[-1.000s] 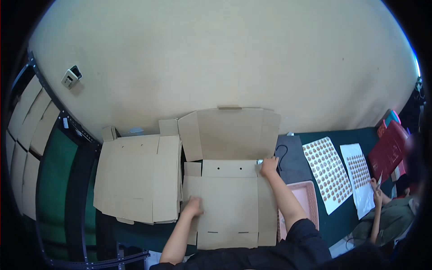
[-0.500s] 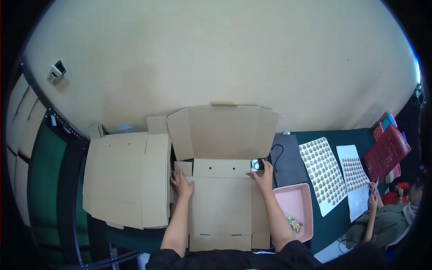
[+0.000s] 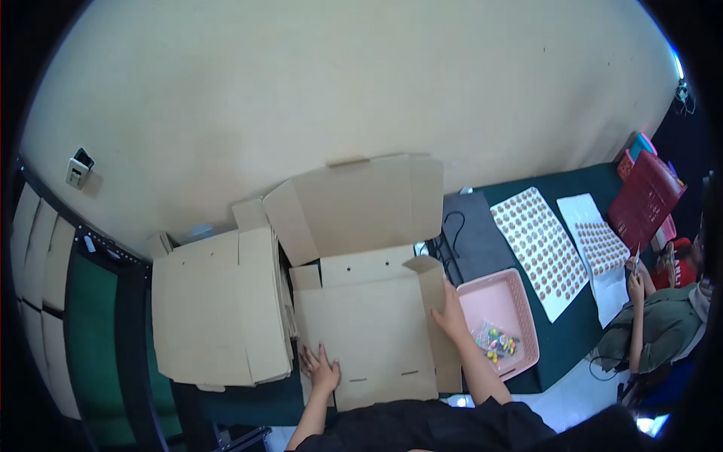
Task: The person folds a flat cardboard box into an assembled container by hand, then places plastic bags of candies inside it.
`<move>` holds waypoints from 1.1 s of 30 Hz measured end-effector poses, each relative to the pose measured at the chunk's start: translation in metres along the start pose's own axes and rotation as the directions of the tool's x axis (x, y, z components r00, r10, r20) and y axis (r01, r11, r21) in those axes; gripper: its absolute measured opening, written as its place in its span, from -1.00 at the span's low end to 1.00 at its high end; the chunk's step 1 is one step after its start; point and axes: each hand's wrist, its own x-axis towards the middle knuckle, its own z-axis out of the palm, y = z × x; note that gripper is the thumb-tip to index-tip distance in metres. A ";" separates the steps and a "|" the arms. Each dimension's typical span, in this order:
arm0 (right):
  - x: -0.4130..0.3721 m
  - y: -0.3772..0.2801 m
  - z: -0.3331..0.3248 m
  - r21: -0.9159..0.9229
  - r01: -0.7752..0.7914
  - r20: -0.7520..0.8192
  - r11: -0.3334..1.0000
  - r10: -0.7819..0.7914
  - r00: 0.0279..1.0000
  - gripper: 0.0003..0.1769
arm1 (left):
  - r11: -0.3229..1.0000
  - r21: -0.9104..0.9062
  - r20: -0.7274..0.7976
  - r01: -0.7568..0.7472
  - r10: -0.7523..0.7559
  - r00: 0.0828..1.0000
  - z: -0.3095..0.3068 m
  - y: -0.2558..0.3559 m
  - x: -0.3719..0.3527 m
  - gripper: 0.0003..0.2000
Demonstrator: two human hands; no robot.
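Observation:
A flat-laid brown cardboard box lies in front of me, its large lid panel standing up against the wall. My left hand rests with spread fingers at the box's lower left edge. On the opposite side, my right hand holds the right side flap, thumb on its inner face and the other fingers behind it. That flap is tilted up, and its small end tab bends inward.
Stacked flat cardboard boxes stand close on the left. To the right are a pink basket with bagged colourful pieces, a dark grey folder-like sheet and sticker sheets. A co-worker sits at far right beside a maroon basket.
My left hand has slid down the box's left side toward me. My right hand has moved lower, and the right flap has come up. The view has tilted and turned.

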 end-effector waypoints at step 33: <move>-0.141 -0.058 -0.004 -0.535 0.313 0.289 0.785 -0.178 0.941 -0.22 | 0.518 -0.849 0.278 0.106 0.266 0.923 -0.016 -0.006 -0.091 -0.26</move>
